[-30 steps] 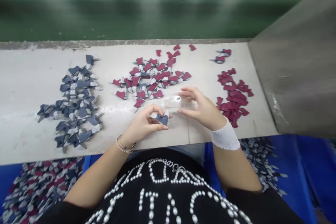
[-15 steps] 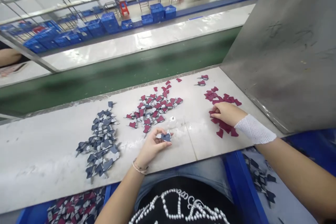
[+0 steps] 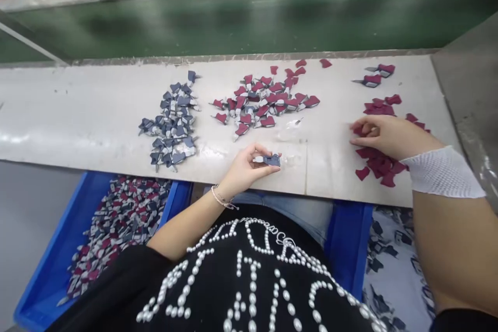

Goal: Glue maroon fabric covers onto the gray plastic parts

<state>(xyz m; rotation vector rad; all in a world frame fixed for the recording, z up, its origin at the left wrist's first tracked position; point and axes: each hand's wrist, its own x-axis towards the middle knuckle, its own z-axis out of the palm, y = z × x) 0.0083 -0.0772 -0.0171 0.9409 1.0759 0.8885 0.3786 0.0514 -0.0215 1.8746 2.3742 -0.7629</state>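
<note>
My left hand (image 3: 246, 170) pinches a small blue-grey and light grey plastic part (image 3: 272, 160) above the table's near side. At the right, my right hand (image 3: 385, 136), with a white mesh band at the wrist, has its thumb and fingertips closed on a small maroon piece (image 3: 358, 130), partly covered by the fingers. Loose maroon pieces (image 3: 379, 162) lie under and around that hand. Between the hands and farther back is a heap of grey parts with maroon tops (image 3: 268, 98). Plain blue-grey parts (image 3: 171, 124) form another heap to the left.
Two maroon-topped parts (image 3: 372, 81) lie at the table's (image 3: 78, 114) back right. A blue bin (image 3: 50, 264) full of mixed parts sits below on the left; another blue bin (image 3: 348, 249) with dark parts is at lower right. A metal panel (image 3: 474, 78) bounds the right side.
The view has tipped downward, showing more of the bins and my shirt. My right hand's fingertips have shifted to the maroon pile's left edge. The left hand still holds its part, now turned.
</note>
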